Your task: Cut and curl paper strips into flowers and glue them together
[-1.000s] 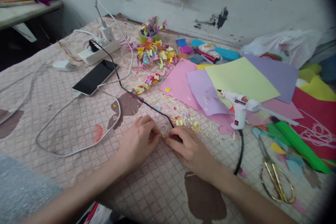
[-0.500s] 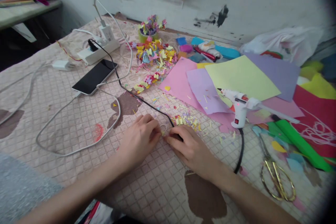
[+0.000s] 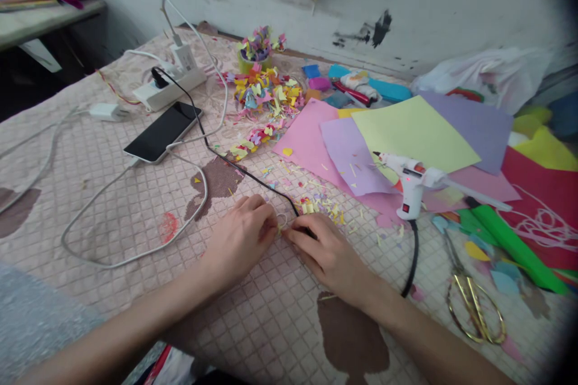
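Near the middle of the table, my left hand (image 3: 244, 234) and my right hand (image 3: 327, 255) almost meet, fingertips pinched. Between them shows a small loop of thin pale strand (image 3: 282, 216); whether it is string or a narrow paper strip I cannot tell. Both hands are closed on it, the finger pads mostly hidden. A black cord (image 3: 266, 185) runs down to my right hand and passes out of sight beneath it. Just beyond the fingers lie tiny paper scraps (image 3: 323, 207), mostly yellow.
To the right, a white glue gun (image 3: 412, 192) stands by coloured paper sheets (image 3: 415, 132), with gold-handled scissors (image 3: 478, 307) and a green stick-like item (image 3: 519, 246) nearby. On the left are a phone (image 3: 162, 132), white cable and power strip (image 3: 171, 89). Paper-strip garlands (image 3: 268, 93) lie behind.
Both hands stay almost in place, the fingertips shifting only slightly around the pale loop. The view has moved a little; nothing else has visibly moved.
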`<action>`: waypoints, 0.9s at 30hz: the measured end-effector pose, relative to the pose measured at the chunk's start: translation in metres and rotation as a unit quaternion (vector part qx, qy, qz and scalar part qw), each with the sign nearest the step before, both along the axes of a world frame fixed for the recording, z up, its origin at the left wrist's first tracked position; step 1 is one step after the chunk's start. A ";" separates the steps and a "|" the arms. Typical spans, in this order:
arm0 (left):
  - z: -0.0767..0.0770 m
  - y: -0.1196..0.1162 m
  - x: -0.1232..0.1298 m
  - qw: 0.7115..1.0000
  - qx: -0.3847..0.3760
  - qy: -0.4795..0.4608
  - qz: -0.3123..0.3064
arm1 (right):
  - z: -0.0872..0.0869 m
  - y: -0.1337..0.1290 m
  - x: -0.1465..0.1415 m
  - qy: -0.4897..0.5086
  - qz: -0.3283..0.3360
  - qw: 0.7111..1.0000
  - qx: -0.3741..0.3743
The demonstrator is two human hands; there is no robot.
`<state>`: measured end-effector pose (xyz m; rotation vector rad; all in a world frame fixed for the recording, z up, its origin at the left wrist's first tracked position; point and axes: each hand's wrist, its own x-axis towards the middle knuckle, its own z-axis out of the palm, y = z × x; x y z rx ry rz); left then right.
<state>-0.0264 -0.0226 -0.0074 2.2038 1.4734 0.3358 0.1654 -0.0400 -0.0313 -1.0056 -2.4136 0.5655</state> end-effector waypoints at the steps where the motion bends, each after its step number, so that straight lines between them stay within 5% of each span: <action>1: 0.000 0.000 0.000 1.000 -0.001 -0.004 0.001 | 0.000 0.000 0.000 0.003 -0.001 1.000 -0.003; 27: -0.003 0.002 -0.001 1.000 -0.002 -0.023 -0.008 | 0.000 0.001 0.000 0.011 -0.002 1.000 -0.002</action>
